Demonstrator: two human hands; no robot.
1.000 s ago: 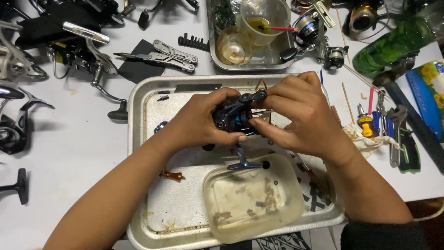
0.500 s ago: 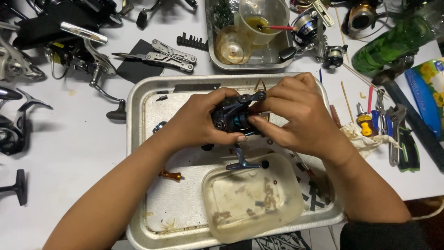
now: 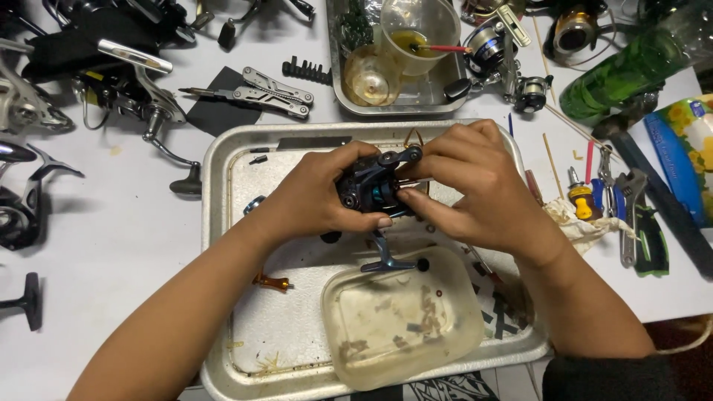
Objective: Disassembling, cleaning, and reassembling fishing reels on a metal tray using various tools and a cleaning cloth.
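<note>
Over a dented metal tray [image 3: 223,223], the left hand [image 3: 312,200] wraps its fingers around a dark blue-black fishing reel body [image 3: 368,189], while the right hand [image 3: 475,186] pinches its upper end. A clear plastic tub [image 3: 405,315] sits just below the fingers. Steady support likely matters here; small parts could drop.

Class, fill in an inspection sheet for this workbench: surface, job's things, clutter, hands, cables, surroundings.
Surface: white table bearing a metal tray.
Job's things: dark fishing reel held over the tray by both hands.
Clutter: plastic tub, orange part, multitool, cup, yellow screwdriver, wrench, green bottle, spare reels.
Hands: left hand and right hand both grip the reel.
Cables: nothing seen.
Surroundings: nothing seen beyond the table.
</note>
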